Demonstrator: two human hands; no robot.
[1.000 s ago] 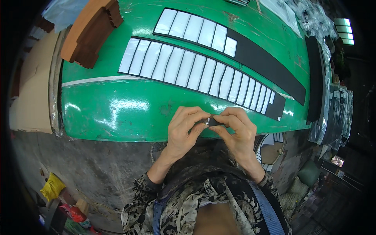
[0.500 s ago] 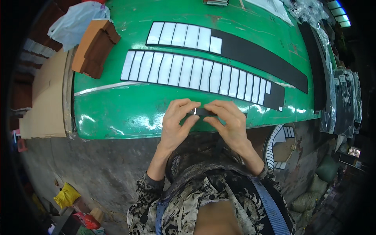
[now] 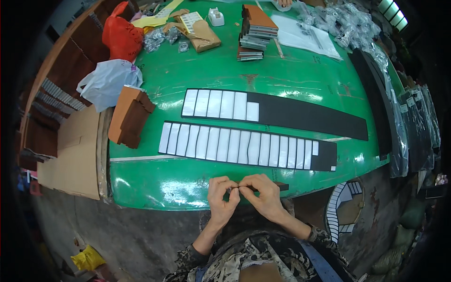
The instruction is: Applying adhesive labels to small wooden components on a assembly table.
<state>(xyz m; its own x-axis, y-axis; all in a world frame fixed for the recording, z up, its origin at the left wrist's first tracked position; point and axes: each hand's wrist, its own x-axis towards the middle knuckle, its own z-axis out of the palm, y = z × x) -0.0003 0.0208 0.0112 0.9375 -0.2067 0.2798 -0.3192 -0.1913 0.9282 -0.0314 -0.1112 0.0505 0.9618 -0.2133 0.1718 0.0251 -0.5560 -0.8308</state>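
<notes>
My left hand [image 3: 222, 198] and my right hand [image 3: 262, 195] meet fingertip to fingertip above the near edge of the green table. Both are closed in a pinch on a narrow dark strip [image 3: 283, 187], whose far end sticks out to the right past my right hand. My fingers cover most of this strip. Just beyond them lies a long black strip [image 3: 324, 156] lined with white rectangles, with a short bare piece at its right. A second black strip [image 3: 310, 120] lies farther back, with white rectangles only on its left part.
Brown curved blocks [image 3: 131, 116] and a white plastic bag [image 3: 111, 82] sit at the table's left, below a red bag [image 3: 123, 37]. Stacked brown-topped pieces [image 3: 257, 30] stand at the back. Black sheets [image 3: 371, 103] edge the right side. A round tray [image 3: 353, 207] is below right.
The view has tipped up, showing more of the table's far side. My hands have come together, and the piece of strip that showed between them is now covered by fingers.
</notes>
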